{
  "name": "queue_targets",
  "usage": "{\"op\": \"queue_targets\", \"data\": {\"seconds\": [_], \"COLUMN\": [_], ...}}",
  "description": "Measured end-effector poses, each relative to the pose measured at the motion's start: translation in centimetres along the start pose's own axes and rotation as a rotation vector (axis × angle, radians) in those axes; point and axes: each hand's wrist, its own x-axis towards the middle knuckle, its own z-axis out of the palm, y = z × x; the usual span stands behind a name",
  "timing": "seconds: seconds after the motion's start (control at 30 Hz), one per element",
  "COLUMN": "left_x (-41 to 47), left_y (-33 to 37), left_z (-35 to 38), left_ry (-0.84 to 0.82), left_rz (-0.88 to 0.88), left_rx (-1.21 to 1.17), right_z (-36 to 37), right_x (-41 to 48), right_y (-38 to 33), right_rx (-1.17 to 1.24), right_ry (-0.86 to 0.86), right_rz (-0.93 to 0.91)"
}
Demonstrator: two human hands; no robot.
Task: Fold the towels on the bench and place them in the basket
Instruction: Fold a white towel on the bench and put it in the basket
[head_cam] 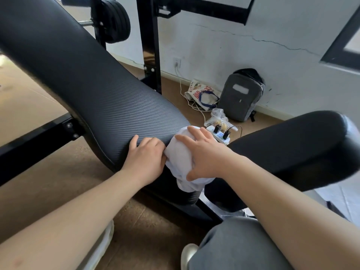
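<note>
White towel sits bunched on the bench end, beneath the right hand cupping and gripping it; left hand abuts the towel's edge (pinch not discernible). Folding in hand; next move requires flattening. Basket unseen.

The right grip covers most of the white towel, so its folds cannot be made out; the left grip has its fingertips buried at the towel's edge, and whether they pinch it is unclear. The table runs out past the top left edge. The power strip is half hidden behind the right grip, and the tote bag bears print too small to read
</note>
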Motion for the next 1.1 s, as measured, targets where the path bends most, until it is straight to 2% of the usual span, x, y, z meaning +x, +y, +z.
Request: {"op": "queue_targets", "data": {"seconds": [0.5, 1.1], "left_x": [0.2, -0.1], "left_y": [0.2, 0.4], "left_z": [-0.1, -0.5], "left_ry": [-0.128, -0.151], "left_rz": [-0.012, -0.013], "left_rx": [-0.02, -0.022], "right_z": [1.2, 1.0], "right_x": [-0.5, -0.9], "right_y": [1.4, 1.6], "right_rx": [0.098, 0.08], "right_ry": [-0.018, -0.037], "right_rz": [-0.01, -0.015]}}
